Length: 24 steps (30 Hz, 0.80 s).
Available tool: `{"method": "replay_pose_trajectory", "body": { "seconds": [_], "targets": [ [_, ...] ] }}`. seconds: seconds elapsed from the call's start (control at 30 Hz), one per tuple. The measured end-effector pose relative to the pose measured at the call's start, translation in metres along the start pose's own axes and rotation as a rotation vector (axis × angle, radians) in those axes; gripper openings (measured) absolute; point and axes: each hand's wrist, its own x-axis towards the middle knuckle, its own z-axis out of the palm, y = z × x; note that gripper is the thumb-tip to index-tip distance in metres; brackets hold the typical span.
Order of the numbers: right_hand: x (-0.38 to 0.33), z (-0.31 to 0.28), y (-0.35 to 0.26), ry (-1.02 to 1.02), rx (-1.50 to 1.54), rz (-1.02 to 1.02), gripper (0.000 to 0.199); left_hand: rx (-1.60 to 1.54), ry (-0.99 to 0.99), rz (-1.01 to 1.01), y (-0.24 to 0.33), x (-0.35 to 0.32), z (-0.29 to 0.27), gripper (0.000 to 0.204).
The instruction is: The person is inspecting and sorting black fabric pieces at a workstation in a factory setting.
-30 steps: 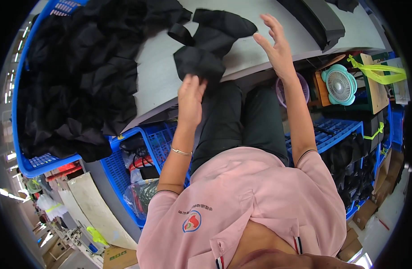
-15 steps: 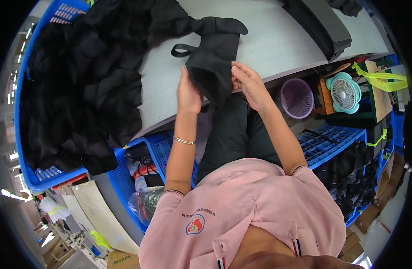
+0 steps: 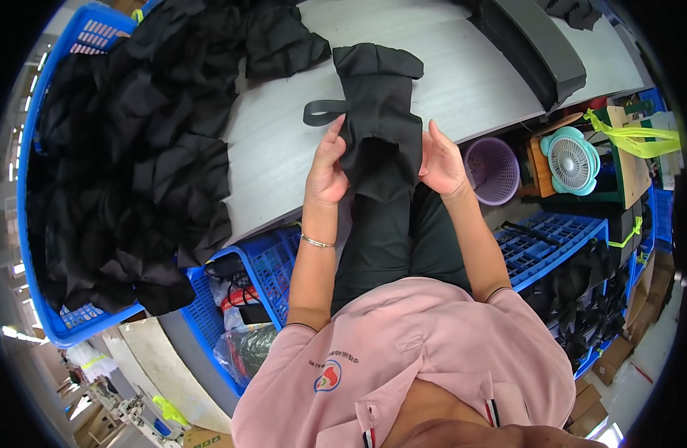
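A black sewn cloth piece [image 3: 379,89] with a strap loop [image 3: 313,118] on its left side hangs over the table's near edge. Its near end gapes in a dark opening, and its far end lies folded on the table. My left hand [image 3: 327,169] grips the left edge close to the loop, thumb up and fingers partly behind the cloth. On the opposite edge my right hand [image 3: 442,162] holds the cloth, its fingertips hidden by the fabric.
A blue basket [image 3: 31,246] heaped with black cloth [image 3: 134,172] stands left on the white table [image 3: 272,160]. A dark machine housing [image 3: 534,48] lies at the far right. Below are a purple bin [image 3: 493,170], a teal fan [image 3: 573,160] and another blue basket [image 3: 272,257].
The cloth piece has come nearer and clear of the heap, its opening now facing me. Both hands have moved slightly nearer, the right one also further right, and they sit further apart.
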Motion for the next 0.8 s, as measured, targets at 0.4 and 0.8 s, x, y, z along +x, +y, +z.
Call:
{"method": "replay_pose_trajectory", "body": {
  "seconds": [0.4,0.8],
  "targets": [
    [0.001,0.018,0.008,0.042,-0.593,-0.1,0.012,0.68,0.367,0.393,-0.021,-0.001,0.029,0.03],
    [-0.013,0.022,-0.001,0.335,-0.638,-0.352,0.029,0.747,0.293,0.412,-0.016,-0.031,0.063,0.033]
  ]
}}
